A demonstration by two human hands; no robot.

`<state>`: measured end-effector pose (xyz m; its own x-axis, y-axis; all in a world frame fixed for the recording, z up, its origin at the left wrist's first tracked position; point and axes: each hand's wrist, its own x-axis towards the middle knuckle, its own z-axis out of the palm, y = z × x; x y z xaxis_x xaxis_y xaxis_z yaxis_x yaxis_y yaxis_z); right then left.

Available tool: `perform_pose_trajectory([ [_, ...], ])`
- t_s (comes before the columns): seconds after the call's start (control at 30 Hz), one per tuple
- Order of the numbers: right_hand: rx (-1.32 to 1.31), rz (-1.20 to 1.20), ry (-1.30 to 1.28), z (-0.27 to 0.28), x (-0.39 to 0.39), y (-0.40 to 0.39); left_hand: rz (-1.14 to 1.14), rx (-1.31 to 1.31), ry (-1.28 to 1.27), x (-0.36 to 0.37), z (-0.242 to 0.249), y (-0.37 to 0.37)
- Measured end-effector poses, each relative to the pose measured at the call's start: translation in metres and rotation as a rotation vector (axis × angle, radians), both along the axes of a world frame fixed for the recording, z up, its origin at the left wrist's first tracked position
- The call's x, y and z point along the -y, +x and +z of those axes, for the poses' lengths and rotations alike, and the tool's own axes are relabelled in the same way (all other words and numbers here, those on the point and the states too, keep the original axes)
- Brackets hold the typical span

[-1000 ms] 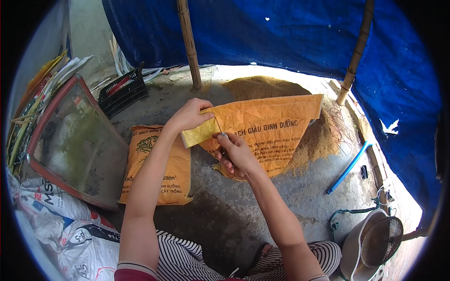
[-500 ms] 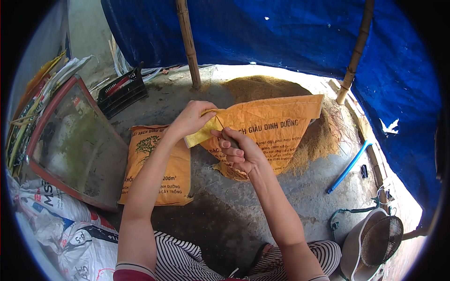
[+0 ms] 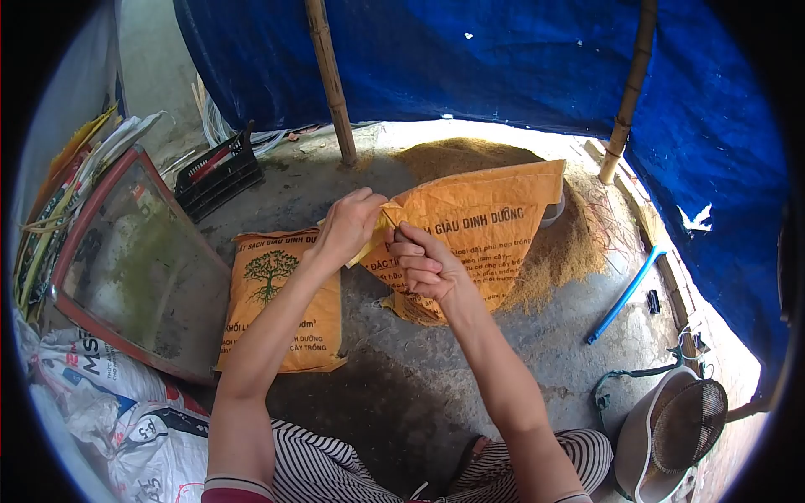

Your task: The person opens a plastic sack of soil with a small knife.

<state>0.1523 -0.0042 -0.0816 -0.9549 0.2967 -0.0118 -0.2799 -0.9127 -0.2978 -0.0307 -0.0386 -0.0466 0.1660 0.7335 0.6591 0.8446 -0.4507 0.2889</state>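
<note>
My left hand (image 3: 348, 225) is closed on the top left corner of an orange printed sack (image 3: 478, 239), where a yellow lining or folded edge shows. My right hand (image 3: 429, 261) is wrapped round the dark handle of a thin pointed tool (image 3: 390, 220); its kind is not clear. The tool's tip meets the sack's edge beside my left fingers. Upright and partly collapsed, the sack stands on the floor. A second orange sack (image 3: 285, 293), with a tree print, lies flat to its left.
Behind the held sack lies a brown grainy heap (image 3: 470, 155). A blue pipe (image 3: 625, 295) and a pale bucket (image 3: 637, 436) with a sieve (image 3: 689, 426) are at right. At left are a red-framed panel (image 3: 138, 260), a black crate (image 3: 220, 176) and white sacks (image 3: 151, 444).
My left hand has turned and shifted its grip along the sack's corner, covering more of the yellow part. The sack's top edge has tilted slightly; my right hand keeps the tool at the corner.
</note>
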Motion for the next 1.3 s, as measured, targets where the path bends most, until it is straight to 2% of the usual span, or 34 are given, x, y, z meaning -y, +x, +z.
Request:
perform_pose_trajectory([
  [0.1, 0.081, -0.127, 0.032, 0.007, 0.015, -0.011, 0.006, -0.002, -0.04, 0.001, -0.002, 0.0],
  [0.13, 0.555, -0.251, 0.474, 0.013, 0.019, -0.01, 0.007, -0.002, -0.052, 0.002, -0.002, 0.0],
  [0.17, 0.55, -0.25, 0.476, 0.013, 0.02, -0.013, 0.007, -0.004, -0.062, 0.003, -0.001, 0.0],
  [0.37, 0.78, -0.444, 0.859, 0.009, 0.032, -0.022, 0.014, 0.02, -0.057, 0.006, -0.002, 0.002],
  [0.4, 0.779, -0.448, 0.863, 0.006, 0.023, -0.02, 0.012, 0.02, -0.051, 0.007, 0.003, 0.009],
  [0.47, 0.058, -0.151, 0.132, 0.001, 0.004, -0.012, -0.115, 0.163, -0.086, 0.011, 0.007, 0.021],
  [0.5, 0.06, -0.146, 0.133, -0.001, 0.006, -0.014, -0.11, 0.166, -0.085, 0.01, 0.005, 0.018],
  [0.57, 0.321, -0.324, 0.37, 0.001, 0.014, -0.016, -0.132, 0.14, -0.131, 0.008, 0.012, 0.013],
  [0.6, 0.557, -0.379, 0.624, 0.006, 0.023, -0.013, -0.131, 0.141, -0.124, 0.011, 0.019, 0.008],
  [0.63, 0.557, -0.38, 0.632, -0.001, 0.025, -0.016, -0.106, 0.176, -0.341, 0.017, 0.027, 0.001],
  [0.67, 0.686, -0.592, 1.001, -0.015, 0.028, -0.023, -0.082, 0.209, -0.562, 0.021, 0.033, -0.001],
  [0.7, 0.804, -0.801, 1.373, -0.019, 0.032, -0.028, -0.082, 0.213, -0.561, 0.021, 0.031, 0.0],
  [0.77, 0.829, -0.829, 1.371, -0.023, 0.037, -0.029, -0.009, -0.013, -0.529, 0.02, 0.023, 0.004],
  [0.87, 0.922, -0.877, 1.418, -0.023, 0.04, -0.024, 0.129, -0.111, -0.414, 0.018, 0.019, 0.012],
  [0.97, 1.033, -0.901, 1.477, -0.014, 0.042, -0.018, 0.229, -0.146, -0.503, 0.026, 0.029, 0.011],
  [1.07, 1.071, -0.87, 1.491, -0.003, 0.047, -0.012, 0.145, -0.199, -0.417, 0.024, 0.016, -0.005],
  [1.3, 0.987, -0.95, 1.467, -0.005, 0.05, -0.02, 0.128, -0.265, -0.503, 0.035, 0.032, -0.015],
])
